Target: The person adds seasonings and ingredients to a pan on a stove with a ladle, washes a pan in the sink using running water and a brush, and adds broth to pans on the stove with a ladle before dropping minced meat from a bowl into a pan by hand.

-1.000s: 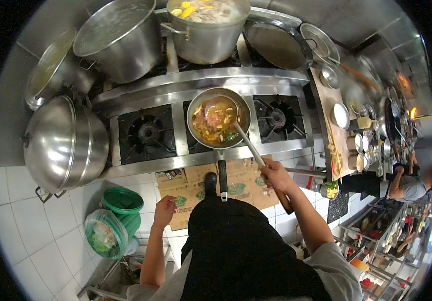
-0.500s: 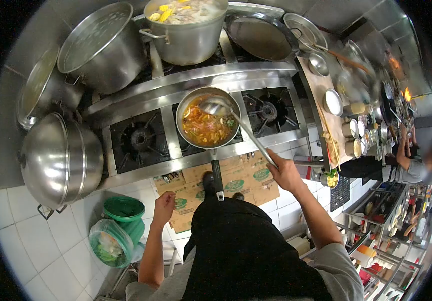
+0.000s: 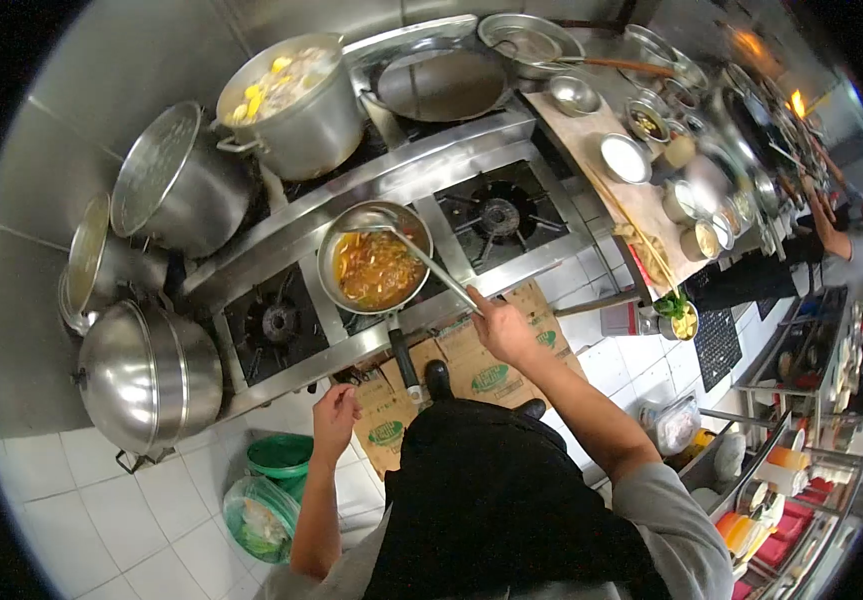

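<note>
Right now, the two hands are well apart: the right hand is closed around the handle of a metal ladle, while the left hand hangs in the air with loosely curled fingers and nothing visible in it; whether its fingertips meet the thumb, I cannot tell. The ladle slants across a pan, its bowl inside by the far rim, above or in a reddish-brown mix of food and liquid. The pan sits on the stove between a left burner and a right burner, its black handle pointing back toward the person, near the left hand but not touched by it. Behind the pan stand a large pot with yellow pieces in it and a dark wok. A domed steel pot is at the left, and a bench carrying a white-filled bowl is at the right.
</note>
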`<act>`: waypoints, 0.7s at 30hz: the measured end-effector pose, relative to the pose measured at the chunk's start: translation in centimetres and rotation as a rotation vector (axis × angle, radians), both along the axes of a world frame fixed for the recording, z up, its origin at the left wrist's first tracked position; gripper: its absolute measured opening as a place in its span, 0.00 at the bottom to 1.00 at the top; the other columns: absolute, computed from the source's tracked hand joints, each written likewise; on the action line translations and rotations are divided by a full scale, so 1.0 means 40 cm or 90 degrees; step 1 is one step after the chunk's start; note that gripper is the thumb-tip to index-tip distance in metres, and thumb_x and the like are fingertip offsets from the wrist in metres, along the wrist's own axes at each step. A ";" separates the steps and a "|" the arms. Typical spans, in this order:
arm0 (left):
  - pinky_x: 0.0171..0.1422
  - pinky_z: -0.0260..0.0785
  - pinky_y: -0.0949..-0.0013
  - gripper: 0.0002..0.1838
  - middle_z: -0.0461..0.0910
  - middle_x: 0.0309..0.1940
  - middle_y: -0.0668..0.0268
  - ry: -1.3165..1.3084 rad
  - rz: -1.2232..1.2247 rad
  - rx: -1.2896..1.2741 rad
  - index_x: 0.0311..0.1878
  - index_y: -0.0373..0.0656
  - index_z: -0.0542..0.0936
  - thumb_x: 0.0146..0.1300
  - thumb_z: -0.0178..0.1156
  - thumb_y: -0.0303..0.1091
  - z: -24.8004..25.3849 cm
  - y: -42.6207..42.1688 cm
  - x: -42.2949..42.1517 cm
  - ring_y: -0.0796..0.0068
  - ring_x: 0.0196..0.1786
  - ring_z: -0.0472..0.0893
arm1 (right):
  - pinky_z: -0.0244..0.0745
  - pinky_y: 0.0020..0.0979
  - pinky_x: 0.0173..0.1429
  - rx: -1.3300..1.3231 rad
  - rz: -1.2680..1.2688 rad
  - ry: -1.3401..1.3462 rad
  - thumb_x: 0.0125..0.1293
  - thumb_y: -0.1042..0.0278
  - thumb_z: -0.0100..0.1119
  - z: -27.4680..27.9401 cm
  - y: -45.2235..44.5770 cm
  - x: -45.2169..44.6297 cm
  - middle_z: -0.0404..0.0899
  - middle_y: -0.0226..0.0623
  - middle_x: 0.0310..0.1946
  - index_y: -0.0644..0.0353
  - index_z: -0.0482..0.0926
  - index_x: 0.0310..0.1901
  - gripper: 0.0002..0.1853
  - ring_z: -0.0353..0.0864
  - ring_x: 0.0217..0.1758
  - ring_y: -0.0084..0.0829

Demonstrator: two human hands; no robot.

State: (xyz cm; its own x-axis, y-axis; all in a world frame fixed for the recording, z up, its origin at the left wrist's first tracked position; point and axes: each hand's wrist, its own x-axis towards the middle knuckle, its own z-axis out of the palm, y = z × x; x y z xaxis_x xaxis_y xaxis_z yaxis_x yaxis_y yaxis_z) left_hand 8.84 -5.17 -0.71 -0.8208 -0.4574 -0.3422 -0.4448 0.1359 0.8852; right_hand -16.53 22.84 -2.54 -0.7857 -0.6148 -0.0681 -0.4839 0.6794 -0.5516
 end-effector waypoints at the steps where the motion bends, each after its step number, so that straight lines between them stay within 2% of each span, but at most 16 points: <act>1: 0.35 0.72 0.74 0.13 0.81 0.27 0.65 -0.002 0.011 0.038 0.50 0.35 0.81 0.78 0.55 0.36 0.036 0.034 -0.021 0.81 0.29 0.78 | 0.81 0.52 0.36 -0.059 0.005 0.061 0.68 0.68 0.61 0.017 0.016 0.011 0.83 0.55 0.31 0.54 0.64 0.75 0.34 0.84 0.31 0.56; 3: 0.36 0.71 0.75 0.13 0.81 0.30 0.66 0.053 0.010 0.008 0.51 0.36 0.81 0.78 0.54 0.36 0.047 0.088 -0.040 0.81 0.31 0.78 | 0.81 0.50 0.34 -0.134 -0.011 0.033 0.69 0.66 0.60 0.054 0.048 0.033 0.83 0.53 0.31 0.53 0.64 0.76 0.34 0.84 0.29 0.54; 4: 0.37 0.71 0.75 0.13 0.81 0.31 0.66 0.087 -0.009 0.000 0.51 0.36 0.80 0.79 0.54 0.37 0.045 0.126 -0.060 0.81 0.32 0.78 | 0.81 0.48 0.33 -0.287 -0.025 0.127 0.67 0.65 0.60 -0.020 0.042 0.049 0.83 0.51 0.31 0.54 0.66 0.74 0.33 0.84 0.28 0.51; 5: 0.41 0.73 0.74 0.14 0.83 0.38 0.67 0.121 0.003 0.033 0.55 0.39 0.80 0.79 0.54 0.39 0.023 0.161 -0.062 0.81 0.38 0.80 | 0.81 0.47 0.32 -0.210 0.020 0.022 0.65 0.65 0.62 -0.114 0.036 0.058 0.83 0.50 0.31 0.57 0.75 0.65 0.26 0.83 0.27 0.49; 6: 0.46 0.74 0.71 0.16 0.83 0.45 0.66 0.143 0.048 0.050 0.58 0.40 0.78 0.79 0.53 0.41 0.042 0.229 -0.094 0.77 0.43 0.81 | 0.83 0.44 0.39 -0.244 0.049 0.000 0.66 0.66 0.62 -0.077 0.047 0.062 0.84 0.46 0.35 0.60 0.84 0.45 0.10 0.85 0.33 0.44; 7: 0.50 0.75 0.68 0.17 0.83 0.45 0.62 0.227 0.028 -0.030 0.58 0.38 0.78 0.80 0.52 0.42 0.007 0.274 -0.119 0.72 0.46 0.82 | 0.82 0.46 0.39 -0.172 0.104 -0.017 0.65 0.67 0.63 -0.013 0.072 0.059 0.85 0.46 0.35 0.61 0.84 0.45 0.11 0.85 0.34 0.45; 8: 0.49 0.75 0.66 0.17 0.81 0.47 0.60 0.197 0.075 -0.048 0.57 0.36 0.77 0.80 0.50 0.41 0.036 0.356 -0.165 0.69 0.46 0.81 | 0.81 0.47 0.39 -0.137 0.097 -0.108 0.63 0.68 0.63 -0.077 0.042 0.024 0.84 0.48 0.32 0.62 0.83 0.46 0.12 0.85 0.33 0.47; 9: 0.49 0.74 0.65 0.16 0.78 0.46 0.60 0.224 -0.016 -0.212 0.56 0.35 0.76 0.81 0.48 0.39 0.032 0.387 -0.194 0.70 0.43 0.79 | 0.79 0.46 0.37 -0.369 0.035 -0.058 0.65 0.67 0.62 -0.026 0.082 0.038 0.83 0.50 0.29 0.66 0.81 0.42 0.11 0.84 0.31 0.49; 10: 0.46 0.72 0.66 0.16 0.75 0.45 0.62 0.248 -0.124 -0.286 0.55 0.35 0.76 0.81 0.46 0.37 0.108 0.471 -0.227 0.71 0.40 0.77 | 0.77 0.42 0.30 -0.488 0.058 -0.018 0.69 0.66 0.58 -0.040 0.108 0.029 0.80 0.47 0.22 0.68 0.80 0.41 0.12 0.81 0.23 0.45; 12: 0.43 0.70 0.68 0.18 0.75 0.41 0.60 0.348 -0.299 -0.183 0.55 0.33 0.77 0.80 0.48 0.41 0.169 0.613 -0.281 0.71 0.38 0.75 | 0.73 0.39 0.24 -0.471 0.077 -0.449 0.72 0.64 0.55 0.088 0.334 0.033 0.77 0.41 0.20 0.69 0.78 0.40 0.14 0.78 0.19 0.36; 13: 0.42 0.70 0.69 0.19 0.75 0.40 0.60 0.414 -0.383 -0.165 0.55 0.33 0.77 0.79 0.49 0.42 0.189 0.707 -0.318 0.71 0.37 0.75 | 0.70 0.35 0.20 -0.518 0.054 -0.511 0.73 0.63 0.55 0.104 0.458 0.042 0.74 0.35 0.19 0.68 0.77 0.38 0.14 0.76 0.17 0.30; 15: 0.42 0.71 0.71 0.22 0.75 0.36 0.59 0.505 -0.564 -0.119 0.55 0.31 0.77 0.78 0.52 0.45 0.241 0.852 -0.368 0.72 0.36 0.76 | 0.70 0.34 0.19 -0.631 -0.031 -0.586 0.73 0.61 0.55 0.153 0.704 0.144 0.76 0.35 0.19 0.64 0.79 0.34 0.15 0.75 0.14 0.29; 17: 0.43 0.72 0.73 0.17 0.78 0.36 0.59 0.424 -0.707 0.007 0.55 0.31 0.77 0.77 0.54 0.38 0.261 1.002 -0.415 0.74 0.36 0.78 | 0.65 0.29 0.17 -0.670 -0.073 -0.591 0.76 0.61 0.54 0.129 0.938 0.270 0.73 0.31 0.20 0.64 0.77 0.42 0.13 0.72 0.14 0.23; 18: 0.44 0.72 0.74 0.15 0.80 0.37 0.59 0.376 -0.731 0.057 0.55 0.32 0.77 0.77 0.54 0.35 0.251 1.090 -0.423 0.76 0.37 0.78 | 0.64 0.27 0.16 -0.635 -0.199 -0.568 0.78 0.59 0.52 0.150 1.028 0.359 0.72 0.30 0.22 0.64 0.76 0.47 0.14 0.70 0.14 0.21; 19: 0.45 0.72 0.74 0.14 0.81 0.39 0.60 0.285 -0.766 0.143 0.56 0.33 0.77 0.76 0.56 0.33 0.252 1.181 -0.431 0.76 0.39 0.79 | 0.69 0.31 0.17 -0.652 -0.294 -0.524 0.77 0.56 0.52 0.160 1.109 0.447 0.76 0.31 0.23 0.64 0.78 0.45 0.16 0.73 0.15 0.25; 21: 0.48 0.74 0.74 0.14 0.82 0.43 0.62 0.122 -0.831 0.238 0.57 0.34 0.77 0.75 0.59 0.31 0.252 1.367 -0.444 0.76 0.44 0.81 | 0.67 0.27 0.17 -0.646 -0.580 -0.591 0.79 0.57 0.52 0.119 1.199 0.584 0.72 0.30 0.24 0.63 0.75 0.47 0.15 0.72 0.16 0.20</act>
State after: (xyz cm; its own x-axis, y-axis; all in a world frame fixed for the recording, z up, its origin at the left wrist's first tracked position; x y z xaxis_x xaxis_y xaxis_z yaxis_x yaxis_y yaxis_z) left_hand -8.92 49.50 9.37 -0.6284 0.7705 -0.1070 -0.0466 0.1000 0.9939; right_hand 6.82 70.79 2.21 -0.8137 -0.0876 -0.5746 0.5756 -0.2593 -0.7755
